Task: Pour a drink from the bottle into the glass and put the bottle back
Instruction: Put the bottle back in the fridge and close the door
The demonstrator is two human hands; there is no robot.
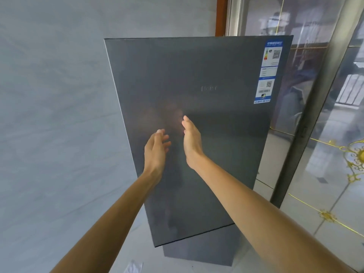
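Head view: left hand [156, 148] and right hand [192, 140] were raised before grey fridge door [216, 79]; both grips spread, empty; door contact unclear.

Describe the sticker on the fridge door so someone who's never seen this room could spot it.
Find the tall dark grey fridge between the pale wall and the glass doors. At the top right of its upper door, a narrow label runs down the edge. It is the only blue and white printed patch on that plain door.

fridge label [268, 73] print too small to read, left hand [156, 149] fingertips blurred
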